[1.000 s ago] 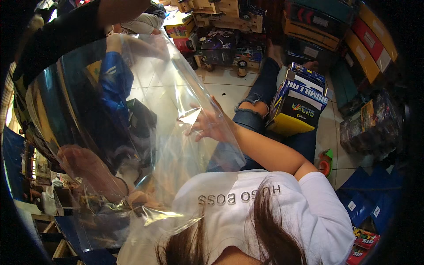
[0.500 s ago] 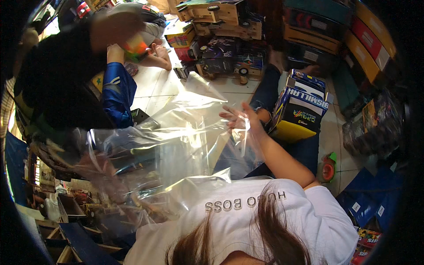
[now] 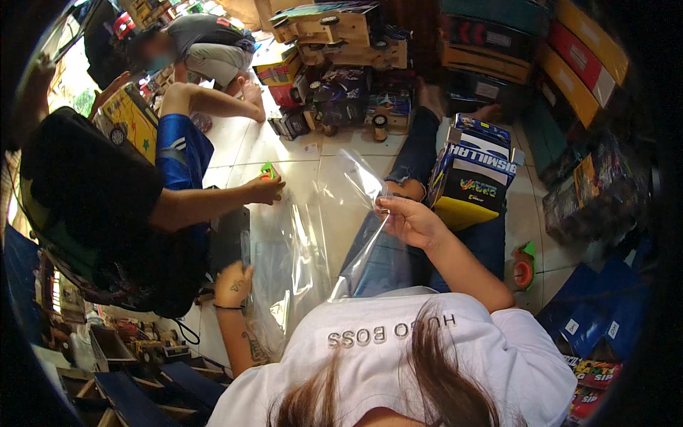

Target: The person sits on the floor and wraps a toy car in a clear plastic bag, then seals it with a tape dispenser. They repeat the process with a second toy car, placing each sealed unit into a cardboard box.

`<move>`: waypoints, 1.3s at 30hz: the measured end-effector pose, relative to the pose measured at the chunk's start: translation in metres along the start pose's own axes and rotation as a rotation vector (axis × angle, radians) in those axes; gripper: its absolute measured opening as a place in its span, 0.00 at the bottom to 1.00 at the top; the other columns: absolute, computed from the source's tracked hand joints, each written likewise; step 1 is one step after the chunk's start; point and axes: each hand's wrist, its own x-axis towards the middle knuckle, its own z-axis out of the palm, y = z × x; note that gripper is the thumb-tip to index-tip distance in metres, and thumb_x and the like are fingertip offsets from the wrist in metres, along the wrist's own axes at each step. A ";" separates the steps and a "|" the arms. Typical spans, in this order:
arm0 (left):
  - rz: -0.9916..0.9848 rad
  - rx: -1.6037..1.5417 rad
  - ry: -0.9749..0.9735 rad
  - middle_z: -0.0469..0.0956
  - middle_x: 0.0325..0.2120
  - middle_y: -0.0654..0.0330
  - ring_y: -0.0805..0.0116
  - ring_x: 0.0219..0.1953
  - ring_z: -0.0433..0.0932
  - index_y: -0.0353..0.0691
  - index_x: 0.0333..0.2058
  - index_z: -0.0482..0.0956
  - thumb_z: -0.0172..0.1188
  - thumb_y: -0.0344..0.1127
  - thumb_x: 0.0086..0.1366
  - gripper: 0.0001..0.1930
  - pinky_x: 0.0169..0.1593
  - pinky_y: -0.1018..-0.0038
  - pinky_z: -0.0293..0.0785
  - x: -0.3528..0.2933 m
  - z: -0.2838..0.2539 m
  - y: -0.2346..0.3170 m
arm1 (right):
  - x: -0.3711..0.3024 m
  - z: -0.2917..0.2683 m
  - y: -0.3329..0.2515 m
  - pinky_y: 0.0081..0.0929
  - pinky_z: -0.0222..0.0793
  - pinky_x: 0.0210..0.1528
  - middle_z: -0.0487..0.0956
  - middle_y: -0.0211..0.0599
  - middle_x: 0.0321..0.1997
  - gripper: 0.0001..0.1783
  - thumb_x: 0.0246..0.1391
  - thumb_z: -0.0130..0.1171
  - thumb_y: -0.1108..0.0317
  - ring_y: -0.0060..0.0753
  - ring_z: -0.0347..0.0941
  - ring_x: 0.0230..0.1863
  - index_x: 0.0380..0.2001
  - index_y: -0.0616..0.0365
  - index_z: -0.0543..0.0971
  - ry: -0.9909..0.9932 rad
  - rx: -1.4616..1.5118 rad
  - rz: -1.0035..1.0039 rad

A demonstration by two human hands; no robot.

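A large clear plastic bag (image 3: 306, 249) stretches between my two hands above my lap. My right hand (image 3: 411, 220) is closed, pinching the edge of the plastic between thumb and fingers. On the left, my left hand (image 3: 233, 285) has its fingers curled at the other side of the plastic; part of them is hard to make out. Against my right thigh stands a toy truck box (image 3: 475, 178) in blue, black and yellow, with a white band on top. A co-worker's hand (image 3: 267, 188) reaches in from the left, holding a small green and orange tape dispenser (image 3: 268, 171).
Another green and orange tape dispenser (image 3: 524, 267) lies on the tiled floor to my right. Wooden toy trucks (image 3: 334, 35) are stacked ahead. Wrapped boxes (image 3: 594, 192) and dark blue panels (image 3: 590, 306) sit at the right. A second person (image 3: 206, 43) crouches at the far left.
The plastic has swung down and narrowed between my hands. My right hand has closed on its edge, and my left hand has come into clear view. The co-worker's arm now extends toward me.
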 end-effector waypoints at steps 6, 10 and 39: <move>0.391 -0.991 -0.168 0.75 0.20 0.58 0.71 0.23 0.74 0.30 0.29 0.74 0.51 0.39 0.69 0.16 0.30 0.75 0.71 -0.027 -0.099 0.148 | 0.005 0.045 0.019 0.14 0.63 0.21 0.75 0.24 0.25 0.09 0.58 0.60 0.62 0.15 0.67 0.20 0.33 0.57 0.79 -0.062 -0.217 -0.153; 0.397 -0.938 -0.118 0.76 0.21 0.60 0.76 0.20 0.73 0.30 0.32 0.74 0.54 0.45 0.68 0.18 0.26 0.79 0.70 -0.007 -0.067 0.196 | 0.013 0.058 0.043 0.14 0.58 0.19 0.73 0.21 0.20 0.12 0.59 0.59 0.59 0.13 0.63 0.17 0.28 0.55 0.79 0.031 -0.546 -0.184; 0.591 -1.052 0.380 0.74 0.49 0.51 0.57 0.49 0.75 0.37 0.57 0.64 0.64 0.32 0.48 0.35 0.53 0.66 0.71 -0.006 -0.073 0.165 | 0.018 0.111 0.009 0.47 0.69 0.31 0.77 0.53 0.25 0.11 0.56 0.55 0.63 0.58 0.75 0.29 0.35 0.61 0.73 0.133 -1.376 -0.782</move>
